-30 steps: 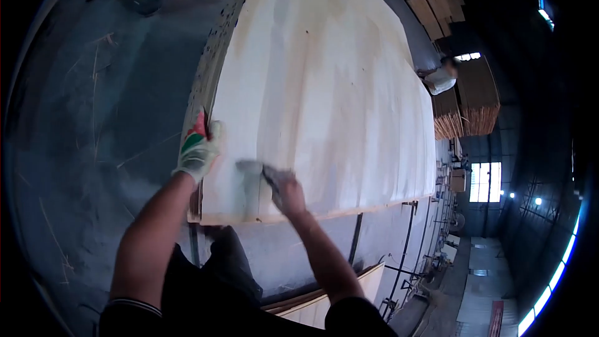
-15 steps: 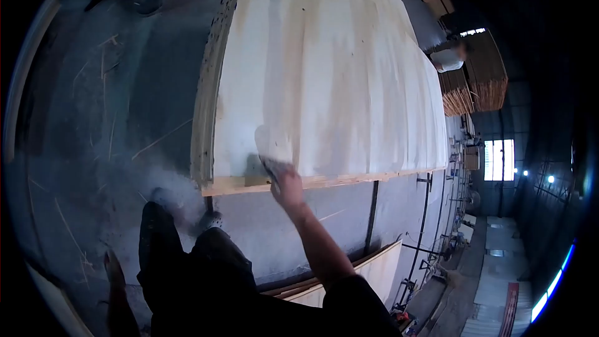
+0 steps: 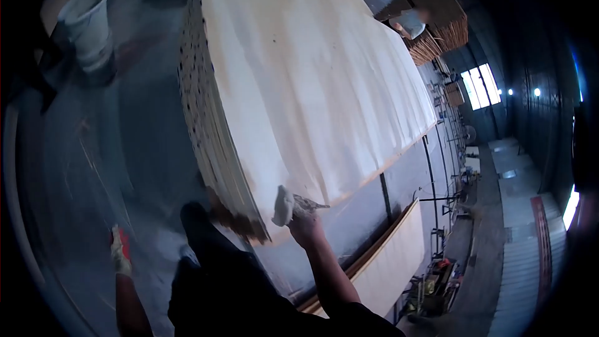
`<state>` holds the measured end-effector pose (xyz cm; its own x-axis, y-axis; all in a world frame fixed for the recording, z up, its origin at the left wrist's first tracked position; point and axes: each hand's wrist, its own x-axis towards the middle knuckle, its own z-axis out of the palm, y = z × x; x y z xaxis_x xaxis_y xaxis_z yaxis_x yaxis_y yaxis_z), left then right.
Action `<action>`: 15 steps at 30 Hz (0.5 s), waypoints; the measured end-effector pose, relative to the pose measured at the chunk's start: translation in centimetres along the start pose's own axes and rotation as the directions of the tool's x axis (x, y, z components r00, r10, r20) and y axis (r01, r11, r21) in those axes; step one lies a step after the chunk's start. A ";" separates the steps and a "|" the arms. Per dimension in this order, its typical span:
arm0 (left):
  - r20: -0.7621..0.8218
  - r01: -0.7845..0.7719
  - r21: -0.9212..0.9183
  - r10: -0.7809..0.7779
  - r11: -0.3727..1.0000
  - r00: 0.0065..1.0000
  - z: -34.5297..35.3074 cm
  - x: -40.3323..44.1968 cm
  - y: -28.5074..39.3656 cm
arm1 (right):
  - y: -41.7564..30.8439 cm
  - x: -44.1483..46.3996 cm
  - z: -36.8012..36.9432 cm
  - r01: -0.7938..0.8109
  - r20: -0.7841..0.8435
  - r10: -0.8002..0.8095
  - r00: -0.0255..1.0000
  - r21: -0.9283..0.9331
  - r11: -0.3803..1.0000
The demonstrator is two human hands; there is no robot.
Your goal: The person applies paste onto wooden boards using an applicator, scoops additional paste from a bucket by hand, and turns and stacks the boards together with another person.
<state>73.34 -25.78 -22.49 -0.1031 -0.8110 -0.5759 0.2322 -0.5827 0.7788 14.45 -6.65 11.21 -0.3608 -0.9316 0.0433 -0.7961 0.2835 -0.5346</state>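
A tall stack of pale wood sheets (image 3: 312, 81) fills the middle, its top face streaked with grey and tan. My right hand (image 3: 304, 224) is closed round a putty knife (image 3: 309, 203) at the stack's near edge. Grey-white putty (image 3: 284, 207) clings beside the blade and over the fingers. Away from the stack, at the lower left, my left hand (image 3: 121, 251) wears a pale glove with a red patch. It hangs above the floor, and its fingers are too blurred to read.
A whitish bucket (image 3: 90, 34) stands on the floor at the upper left. Another person (image 3: 409, 24) is beside brown stacked sheets (image 3: 446, 15) at the upper right. A pale board (image 3: 390, 262) lies low at the right, near a rack of tools (image 3: 437, 284).
The view has swung, and the bucket looks larger. My left hand has left the stack's edge and hangs at the lower left. My right hand has drawn the knife back to the near edge.
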 end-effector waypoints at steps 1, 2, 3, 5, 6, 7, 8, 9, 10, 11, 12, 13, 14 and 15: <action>-0.090 0.115 0.044 -0.110 0.992 0.990 7.8 1.9 6.9 | -0.2 1.7 0.9 -0.006 -0.020 0.007 1.000 0.011 1.000; -0.083 0.104 0.060 -0.099 0.993 0.992 12.4 4.3 11.9 | -0.4 3.8 2.1 -0.235 -0.009 0.333 0.943 0.690 0.684; -0.006 0.082 0.093 -0.082 0.992 0.997 16.0 4.9 11.0 | 1.7 2.6 3.4 -0.225 0.201 0.520 0.830 0.974 -0.018; 0.061 0.042 0.155 -0.052 0.987 0.997 19.7 10.5 15.3 | 0.2 9.1 4.2 -0.252 0.091 0.486 0.869 0.928 0.275; 0.041 0.035 0.204 -0.044 0.978 0.998 20.7 12.9 16.4 | -1.3 12.1 4.1 -0.269 0.008 0.428 0.904 0.788 0.553; 0.014 0.030 0.249 -0.034 0.968 0.999 21.4 15.3 17.3 | -3.8 16.6 3.8 -0.254 0.212 0.567 0.796 0.967 -0.004; -0.006 0.022 0.246 -0.021 0.969 1.000 21.8 17.6 18.6 | -3.9 20.9 4.5 -0.262 0.225 0.549 0.805 0.965 -0.011; -0.114 0.136 0.437 -0.096 0.889 0.989 21.3 19.2 19.5 | -4.1 24.9 5.5 -0.327 0.200 0.535 0.821 0.933 0.153; -0.243 0.271 0.596 -0.153 0.755 0.958 20.0 20.1 20.7 | -5.0 28.4 6.5 -0.380 0.184 0.515 0.837 0.873 0.305; -0.211 0.112 0.418 -0.023 0.901 0.977 18.5 21.1 20.2 | -8.3 33.0 5.7 -0.343 0.223 0.452 0.863 0.918 0.201; -0.254 0.104 0.396 -0.001 0.912 0.967 17.5 21.9 21.7 | -10.4 37.7 5.9 -0.337 0.227 0.360 0.905 0.898 0.283; -0.264 0.079 0.358 0.020 0.930 0.964 16.5 22.3 23.1 | -14.2 42.9 5.5 -0.314 0.196 0.312 0.930 0.865 0.390; -0.281 0.057 0.320 0.037 0.946 0.959 15.2 22.1 24.2 | -18.8 47.6 4.8 -0.282 0.173 0.257 0.951 0.824 0.491; -0.250 -0.014 0.157 0.053 0.988 0.967 14.2 22.3 25.0 | -23.4 52.2 4.4 -0.256 0.208 0.151 0.966 0.828 0.499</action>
<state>63.12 -59.23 -12.35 0.1548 -0.8015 -0.5776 0.0790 -0.5728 0.8159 16.36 -62.88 22.26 -0.3681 -0.9048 -0.2141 0.0976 0.1914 -0.9767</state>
